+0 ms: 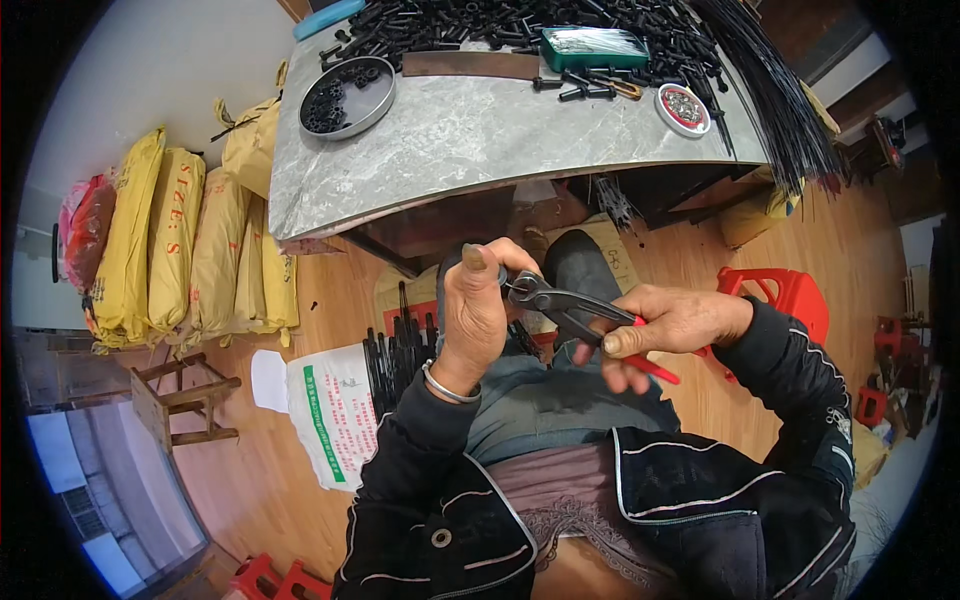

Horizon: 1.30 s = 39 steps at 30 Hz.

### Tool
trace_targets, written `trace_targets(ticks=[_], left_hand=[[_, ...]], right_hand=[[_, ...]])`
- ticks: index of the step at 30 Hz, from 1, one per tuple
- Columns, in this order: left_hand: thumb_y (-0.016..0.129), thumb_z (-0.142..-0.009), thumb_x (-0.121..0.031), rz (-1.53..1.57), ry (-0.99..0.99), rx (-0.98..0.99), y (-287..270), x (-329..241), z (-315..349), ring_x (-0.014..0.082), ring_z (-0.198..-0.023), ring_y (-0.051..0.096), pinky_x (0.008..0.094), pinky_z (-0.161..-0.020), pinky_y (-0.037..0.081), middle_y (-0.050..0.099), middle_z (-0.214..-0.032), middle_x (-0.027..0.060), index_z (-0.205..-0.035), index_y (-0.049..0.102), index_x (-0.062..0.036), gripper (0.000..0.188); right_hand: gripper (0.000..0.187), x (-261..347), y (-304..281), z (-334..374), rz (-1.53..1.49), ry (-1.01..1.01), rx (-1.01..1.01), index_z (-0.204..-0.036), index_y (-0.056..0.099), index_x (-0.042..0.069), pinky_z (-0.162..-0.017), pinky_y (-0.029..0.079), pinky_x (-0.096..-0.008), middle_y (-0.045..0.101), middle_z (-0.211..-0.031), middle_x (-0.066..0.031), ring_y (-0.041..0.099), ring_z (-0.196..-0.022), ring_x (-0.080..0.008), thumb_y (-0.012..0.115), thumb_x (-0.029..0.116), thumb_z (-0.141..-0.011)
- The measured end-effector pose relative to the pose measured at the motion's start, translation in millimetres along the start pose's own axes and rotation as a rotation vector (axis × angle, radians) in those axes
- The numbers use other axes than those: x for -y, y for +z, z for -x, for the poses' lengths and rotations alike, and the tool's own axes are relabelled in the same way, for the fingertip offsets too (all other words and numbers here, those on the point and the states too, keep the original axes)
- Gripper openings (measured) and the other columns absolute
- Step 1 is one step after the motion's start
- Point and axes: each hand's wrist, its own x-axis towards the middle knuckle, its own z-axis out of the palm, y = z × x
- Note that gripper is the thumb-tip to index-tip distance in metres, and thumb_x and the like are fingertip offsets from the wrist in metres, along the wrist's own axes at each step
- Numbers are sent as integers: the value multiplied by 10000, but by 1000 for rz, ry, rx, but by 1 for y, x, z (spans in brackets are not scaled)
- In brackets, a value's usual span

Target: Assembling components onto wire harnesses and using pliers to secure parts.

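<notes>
My right hand [665, 325] grips a pair of end-cutting pincers [580, 308] with dark metal jaws and red handle sleeves. The pincers reach across my lap, their jaws pointing left. My left hand [478, 300] is closed, thumb up, right beside the jaws. A small dark piece shows between its fingers and the pincer head, mostly hidden, so I cannot tell its kind. Below the hands, my lap in blue-grey cloth [560, 400] lies under the pincers.
Ahead stands a grey marbled table [450, 140] with heaped black parts [440, 25], a round tray [347, 132] of black rings, a green box [595, 48] and a small round tin [683, 110]. Yellow sacks [175, 240] line the left wall. A red stool [810, 300] is at right.
</notes>
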Motion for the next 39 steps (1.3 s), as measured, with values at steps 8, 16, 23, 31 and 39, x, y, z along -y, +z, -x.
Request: trace_targets(ticks=[8, 16, 23, 31, 39], left_hand=[[231, -950, -648, -17, 59, 50, -3, 0, 2, 66, -592, 470, 216, -555, 358, 538, -647, -10, -720, 594, -13, 766], [209, -982, -595, -100, 137, 32, 7, 6, -7, 59, -528, 438, 201, -494, 332, 494, -597, 1, -736, 581, -14, 732], [247, -980, -592, 197, 38, -205, 5, 3, -4, 75, -366, 234, 223, -375, 230, 252, -461, -29, -759, 491, -47, 637], [250, -980, -591, 196, 5, -171, 16, 4, -11, 63, -388, 284, 208, -392, 251, 307, -474, -19, -770, 506, -18, 662], [261, -973, -602, 181, -25, -207, 14, 4, -18, 81, -384, 250, 226, -384, 229, 261, -462, -22, -756, 492, -41, 644]], right_hand=[[400, -13, 18, -4, -103, 68, -19, -923, 554, 0, -491, 449, -229, 508, -631, -10, 523, -530, -86, 461, 383, -992], [421, -24, 42, -6, -276, 18, -141, -799, 486, 46, -398, 373, -242, 396, -557, 20, 419, -440, -72, 434, 412, -999], [218, -53, -81, -20, 1336, -715, -1203, -879, 548, 55, -657, 461, -433, 589, -828, -149, 586, -781, -355, 640, 37, -682], [210, -9, -217, 27, 1181, -163, -1617, -956, 654, 53, -737, 469, -458, 649, -904, -158, 613, -865, -361, 581, 101, -765], [178, 3, -234, 17, 1197, -90, -1526, -900, 681, 48, -727, 472, -463, 657, -837, -176, 625, -829, -366, 591, 126, -767]])
